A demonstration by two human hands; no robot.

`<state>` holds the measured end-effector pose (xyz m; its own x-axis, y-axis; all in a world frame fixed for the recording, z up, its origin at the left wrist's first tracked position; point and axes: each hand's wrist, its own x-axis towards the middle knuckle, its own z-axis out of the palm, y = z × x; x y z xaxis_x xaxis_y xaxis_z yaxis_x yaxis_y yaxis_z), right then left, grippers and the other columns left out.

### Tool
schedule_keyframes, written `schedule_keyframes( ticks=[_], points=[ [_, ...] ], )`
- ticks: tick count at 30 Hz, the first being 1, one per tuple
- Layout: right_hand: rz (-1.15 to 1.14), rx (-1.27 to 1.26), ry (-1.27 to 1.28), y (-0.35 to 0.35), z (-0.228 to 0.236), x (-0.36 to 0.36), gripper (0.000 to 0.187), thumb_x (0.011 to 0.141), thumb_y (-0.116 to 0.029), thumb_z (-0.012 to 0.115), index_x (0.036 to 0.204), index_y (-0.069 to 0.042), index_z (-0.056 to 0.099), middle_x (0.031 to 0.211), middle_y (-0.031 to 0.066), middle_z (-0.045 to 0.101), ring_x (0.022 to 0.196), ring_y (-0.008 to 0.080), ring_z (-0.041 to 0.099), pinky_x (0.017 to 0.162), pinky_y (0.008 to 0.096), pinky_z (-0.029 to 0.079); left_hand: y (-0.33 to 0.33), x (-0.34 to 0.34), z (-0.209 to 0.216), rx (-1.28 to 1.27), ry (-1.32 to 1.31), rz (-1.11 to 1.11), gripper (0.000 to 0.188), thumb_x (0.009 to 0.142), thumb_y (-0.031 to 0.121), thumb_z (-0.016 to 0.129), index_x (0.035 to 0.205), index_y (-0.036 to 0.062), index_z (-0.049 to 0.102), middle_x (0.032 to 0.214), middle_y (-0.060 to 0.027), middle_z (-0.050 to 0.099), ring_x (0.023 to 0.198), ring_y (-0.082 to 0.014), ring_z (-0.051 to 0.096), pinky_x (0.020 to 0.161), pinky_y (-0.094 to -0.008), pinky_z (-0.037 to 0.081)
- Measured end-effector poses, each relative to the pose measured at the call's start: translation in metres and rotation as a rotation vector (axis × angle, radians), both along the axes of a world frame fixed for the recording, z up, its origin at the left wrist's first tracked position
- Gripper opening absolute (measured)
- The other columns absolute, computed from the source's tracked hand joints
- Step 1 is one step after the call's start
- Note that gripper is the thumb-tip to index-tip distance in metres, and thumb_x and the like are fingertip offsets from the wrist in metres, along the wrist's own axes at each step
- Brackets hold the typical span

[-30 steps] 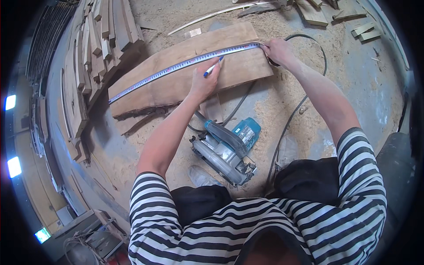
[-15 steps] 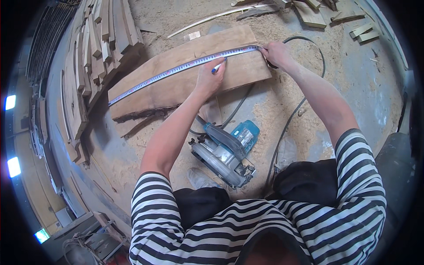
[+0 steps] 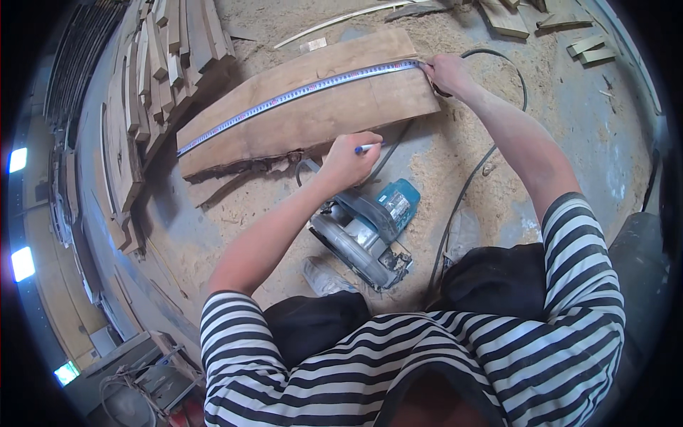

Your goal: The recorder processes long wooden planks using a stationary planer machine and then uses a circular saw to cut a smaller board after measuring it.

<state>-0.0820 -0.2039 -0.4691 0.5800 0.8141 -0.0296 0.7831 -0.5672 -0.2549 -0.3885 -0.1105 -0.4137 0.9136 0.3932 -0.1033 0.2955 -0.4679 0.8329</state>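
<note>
A wide wooden board (image 3: 327,119) with a rough bark edge lies across the floor in front of me. Along it stretches the white blade of a tape measure (image 3: 306,90), from the left end to the right. My right hand (image 3: 451,77) is closed on the tape measure at the board's right end; the fingers mostly cover its dark case. My left hand (image 3: 348,162) pinches a blue-and-white marker pen (image 3: 365,148) just off the board's near edge, above the saw. Below that hand, a teal circular saw (image 3: 366,231) rests on the floor between my feet.
Stacked planks (image 3: 153,78) rise at the left. A black cable (image 3: 464,185) curves over the sawdust-covered floor at the right. Offcuts (image 3: 594,51) lie at the far right, and a thin wood strip (image 3: 338,26) lies beyond the board.
My left hand, holding the marker pen, has drawn back from the tape's blade toward me, off the board. My right hand keeps its grip at the board's right end.
</note>
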Motion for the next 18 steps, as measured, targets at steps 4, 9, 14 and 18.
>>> schedule_keyframes(
  ticks=[4,9,14,18],
  points=[
    [0.078,-0.117,-0.077,-0.001,0.019,-0.014,0.035,0.096,-0.042,0.057,0.092,-0.011,0.074,0.084,0.0148,0.071,0.084,0.0350,0.070,0.074,0.0483,0.054,0.016,-0.005,0.030,-0.123,-0.185,0.116,0.024,0.094,0.012,0.062,0.113,-0.0006,0.070,0.091,-0.0164,0.074,0.080,-0.0200,0.071,0.073,-0.0319,0.054],
    [0.245,-0.096,-0.147,0.009,0.056,-0.036,0.030,0.094,-0.038,0.059,0.091,-0.011,0.073,0.081,0.0138,0.070,0.082,0.0342,0.070,0.073,0.0485,0.054,0.063,-0.021,0.072,0.028,-0.332,0.253,0.023,0.100,0.010,0.057,0.119,-0.0009,0.064,0.091,-0.0100,0.070,0.082,-0.0160,0.070,0.076,-0.0291,0.055],
    [0.562,-0.209,0.361,0.025,0.081,-0.058,0.033,0.099,-0.033,0.055,0.097,-0.005,0.070,0.089,0.0204,0.070,0.088,0.0385,0.067,0.080,0.0470,0.052,0.089,-0.056,0.110,0.052,-0.355,0.395,0.024,0.101,0.010,0.055,0.120,-0.0031,0.062,0.093,-0.0109,0.070,0.083,-0.0163,0.070,0.077,-0.0280,0.055],
    [0.659,-0.275,0.656,0.012,0.070,-0.108,0.036,0.102,-0.032,0.050,0.105,-0.002,0.068,0.099,0.0195,0.070,0.093,0.0321,0.066,0.086,0.0421,0.050,0.103,-0.133,0.137,0.376,-0.328,0.424,0.023,0.102,0.009,0.054,0.119,-0.0042,0.062,0.097,-0.0113,0.071,0.084,-0.0163,0.069,0.078,-0.0276,0.053]
  ],
)
